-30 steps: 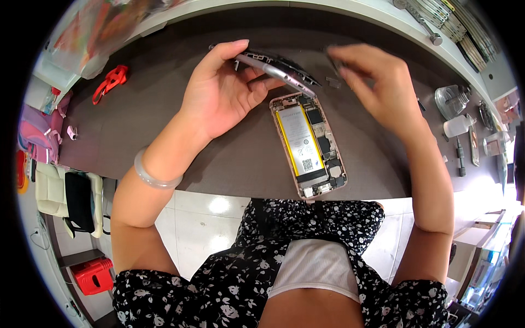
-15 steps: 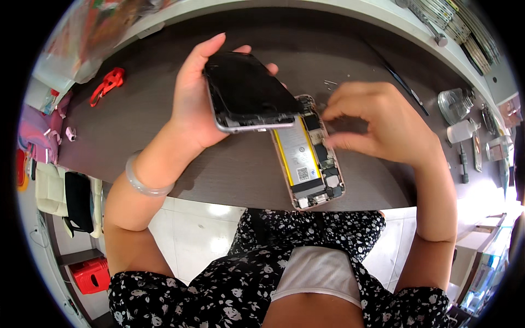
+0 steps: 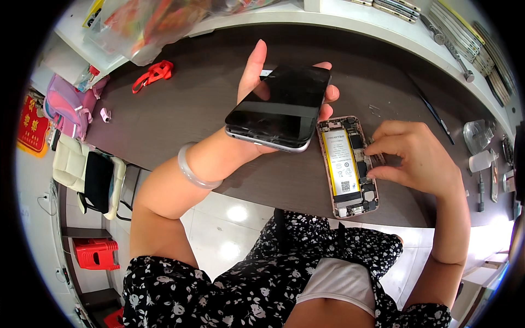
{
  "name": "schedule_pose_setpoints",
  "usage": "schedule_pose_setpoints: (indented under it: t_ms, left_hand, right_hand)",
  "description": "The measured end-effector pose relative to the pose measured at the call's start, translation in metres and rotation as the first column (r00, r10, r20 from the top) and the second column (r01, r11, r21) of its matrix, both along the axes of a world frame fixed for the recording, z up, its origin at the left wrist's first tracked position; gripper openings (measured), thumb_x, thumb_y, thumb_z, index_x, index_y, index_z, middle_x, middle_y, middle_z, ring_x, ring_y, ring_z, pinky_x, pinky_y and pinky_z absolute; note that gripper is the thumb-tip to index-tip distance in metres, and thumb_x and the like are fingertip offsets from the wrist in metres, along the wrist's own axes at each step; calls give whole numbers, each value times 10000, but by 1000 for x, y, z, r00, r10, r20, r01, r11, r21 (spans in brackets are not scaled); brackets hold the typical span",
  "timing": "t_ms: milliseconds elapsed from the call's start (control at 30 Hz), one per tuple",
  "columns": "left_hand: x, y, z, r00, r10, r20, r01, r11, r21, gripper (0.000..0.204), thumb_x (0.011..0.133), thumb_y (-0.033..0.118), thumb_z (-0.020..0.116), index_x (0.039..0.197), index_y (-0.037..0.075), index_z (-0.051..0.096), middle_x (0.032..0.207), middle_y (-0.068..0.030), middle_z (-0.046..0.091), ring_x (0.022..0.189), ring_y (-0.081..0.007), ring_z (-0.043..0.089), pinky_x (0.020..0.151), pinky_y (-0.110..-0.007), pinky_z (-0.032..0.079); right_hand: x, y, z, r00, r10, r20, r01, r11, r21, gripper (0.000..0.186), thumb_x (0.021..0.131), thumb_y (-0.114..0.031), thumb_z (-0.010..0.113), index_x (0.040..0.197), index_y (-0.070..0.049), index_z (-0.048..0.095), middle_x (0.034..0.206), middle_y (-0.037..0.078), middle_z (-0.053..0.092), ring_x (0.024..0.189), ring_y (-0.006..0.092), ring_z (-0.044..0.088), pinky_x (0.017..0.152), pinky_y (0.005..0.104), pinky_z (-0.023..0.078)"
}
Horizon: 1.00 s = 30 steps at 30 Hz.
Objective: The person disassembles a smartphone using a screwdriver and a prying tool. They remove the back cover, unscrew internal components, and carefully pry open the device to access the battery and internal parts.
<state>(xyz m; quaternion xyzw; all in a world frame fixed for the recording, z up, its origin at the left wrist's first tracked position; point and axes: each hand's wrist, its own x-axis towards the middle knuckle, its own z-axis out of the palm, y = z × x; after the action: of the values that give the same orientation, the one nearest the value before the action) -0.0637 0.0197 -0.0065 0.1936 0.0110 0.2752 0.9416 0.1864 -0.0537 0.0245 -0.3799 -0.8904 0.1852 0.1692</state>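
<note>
My left hand [image 3: 252, 76] is closed round a smartphone [image 3: 284, 104] with a dark, glossy screen facing up and a silver lower edge. It is lifted off the desk, with fingertips showing along its right side. Just right of it an opened phone body [image 3: 350, 210] lies on the desk, its yellow-edged silver battery [image 3: 342, 158] and circuit parts exposed. My right hand [image 3: 410, 156] is at that body's right edge. Its thumb and forefinger are apart, fingertips at the edge; whether they press on it I cannot tell.
Small metal bits [image 3: 374, 109] and dark tweezers [image 3: 435, 115] lie beyond my right hand. A glass jar [image 3: 477, 136], a white bottle [image 3: 482, 161] and a screwdriver [image 3: 481, 192] stand or lie at the right. A red strap [image 3: 156, 74] is at the far left of the dark desk [image 3: 208, 60].
My left hand has swung the smartphone left of the opened phone body, uncovering its upper part, and its screen has turned. The whole view has shifted. My right hand keeps its place at the edge.
</note>
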Motion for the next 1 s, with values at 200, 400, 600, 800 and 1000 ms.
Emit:
schedule_pose_setpoints:
  t_ms: [200, 400, 600, 800, 1000]
  left_hand:
    - [1, 1, -5, 1000, -16, 9, 15, 998, 54, 834, 827, 692, 363, 1320, 20, 354, 1010, -206, 557, 789, -312, 633, 622, -329, 546]
    - [6, -4, 2, 999, -51, -10, 52, 999, 14, 865, 802, 653, 502, 1383, 57, 263, 969, -155, 462, 725, -275, 595, 546, -280, 520]
    - [5, -1, -2, 999, -29, -45, 31, 998, 53, 857, 812, 659, 475, 1370, 40, 276, 980, -160, 465, 788, -297, 603, 620, -317, 561]
    - [5, 1, -6, 996, 35, -84, -39, 999, -37, 779, 806, 704, 404, 1153, 18, 529, 991, -228, 587, 860, -368, 624, 745, -438, 540]
    - [6, -2, -6, 973, 139, -184, -149, 988, -39, 734, 838, 640, 425, 1114, -24, 572, 1025, -248, 585, 878, -376, 623, 774, -424, 538]
  right_hand:
    - [0, 1, 0, 1000, 17, -15, -17, 1000, -11, 246, 612, -121, 757, 813, -13, 665, 786, 104, 598, 692, 308, 585, 608, 377, 462]
    - [0, 4, 1, 995, 67, -70, -68, 998, -11, 181, 648, -99, 719, 795, -9, 663, 759, 110, 590, 674, 317, 576, 596, 384, 459]
    - [1, 6, -11, 997, 24, -76, -11, 987, 163, 97, 689, -88, 663, 719, 1, 635, 722, 105, 579, 623, 303, 565, 560, 379, 454]
    - [13, 9, 7, 985, -174, 3, 169, 956, 239, 62, 665, -57, 642, 650, -1, 621, 652, 100, 557, 579, 282, 552, 528, 359, 437]
    - [21, 18, 3, 994, -105, 15, 103, 989, 107, 68, 647, -54, 657, 660, 6, 629, 639, 106, 566, 574, 259, 562, 526, 349, 439]
